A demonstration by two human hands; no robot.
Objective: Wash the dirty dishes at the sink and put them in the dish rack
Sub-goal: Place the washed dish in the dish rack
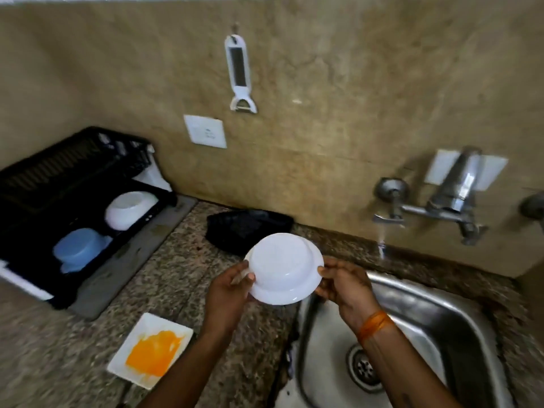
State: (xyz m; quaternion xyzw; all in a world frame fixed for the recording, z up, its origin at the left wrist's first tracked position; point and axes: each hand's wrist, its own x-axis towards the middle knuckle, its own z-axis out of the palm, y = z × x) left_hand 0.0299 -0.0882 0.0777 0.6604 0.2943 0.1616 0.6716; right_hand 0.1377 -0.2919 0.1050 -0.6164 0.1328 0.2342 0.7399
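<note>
Speckled granite countertop (182, 278) spanning the lower frame. At left, a grey mat (129, 260) bearing the black dish rack (59, 184); bottom centre, a white square plate (176, 328) smeared orange; upper centre, a black cloth-like object (247, 228).

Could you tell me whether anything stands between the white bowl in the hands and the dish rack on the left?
Nothing visible does. The white bowl is held above the counter, and the stretch toward the dish rack looks open.
</note>
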